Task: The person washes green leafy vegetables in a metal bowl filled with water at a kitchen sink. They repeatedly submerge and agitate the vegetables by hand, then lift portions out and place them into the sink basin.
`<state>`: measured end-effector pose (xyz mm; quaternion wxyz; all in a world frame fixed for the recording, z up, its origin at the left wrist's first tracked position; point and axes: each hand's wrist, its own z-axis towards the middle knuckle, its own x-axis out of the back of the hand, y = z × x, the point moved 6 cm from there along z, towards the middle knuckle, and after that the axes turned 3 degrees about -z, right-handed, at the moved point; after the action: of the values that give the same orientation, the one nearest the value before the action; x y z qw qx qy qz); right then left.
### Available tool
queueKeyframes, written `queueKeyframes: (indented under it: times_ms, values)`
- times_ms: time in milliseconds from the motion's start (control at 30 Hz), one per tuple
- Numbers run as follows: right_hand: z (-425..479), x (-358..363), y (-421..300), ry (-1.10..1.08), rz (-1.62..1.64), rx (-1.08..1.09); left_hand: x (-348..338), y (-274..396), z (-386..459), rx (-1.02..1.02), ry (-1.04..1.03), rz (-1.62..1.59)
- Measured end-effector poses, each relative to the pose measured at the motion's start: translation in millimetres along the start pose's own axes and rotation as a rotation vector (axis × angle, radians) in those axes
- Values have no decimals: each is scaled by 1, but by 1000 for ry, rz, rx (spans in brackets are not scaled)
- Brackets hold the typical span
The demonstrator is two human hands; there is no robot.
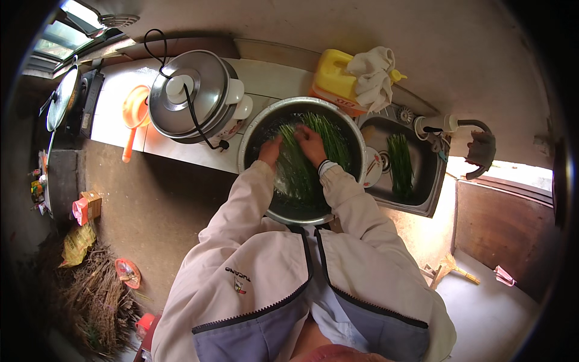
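Observation:
A large metal basin (246,135) with water in it stands before me. Long thin green chives (294,174) lie in the water, with a second bunch (326,131) against the far right side. My left hand (270,152) grips the near bunch from its left edge, fingers curled and partly hidden. On the other side, my right hand (311,144) holds the same bunch close to its far end. To the right, a steel sink (371,190) contains another bunch of chives (400,165) and a patterned plate (372,166) beside the basin.
Left of the basin is a lidded electric pot (199,86) with a black cord. An orange ladle (135,108) lies farther left. Behind stand a yellow jug (334,74) with a white cloth (371,74) over it. A faucet (443,123) rises at the sink's right.

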<state>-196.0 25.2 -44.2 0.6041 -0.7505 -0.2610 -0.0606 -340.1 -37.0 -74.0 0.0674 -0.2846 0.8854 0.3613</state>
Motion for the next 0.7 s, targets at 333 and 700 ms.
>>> queueKeyframes:
  times_ms: [333, 700]
  values:
    - [23, -31, -56, 131, -172, 400, 33, -30, 62, 62, -8, -422]
    - [22, -64, -84, -214, -321, 498, 69, -28, 87, 2, -69, -431]
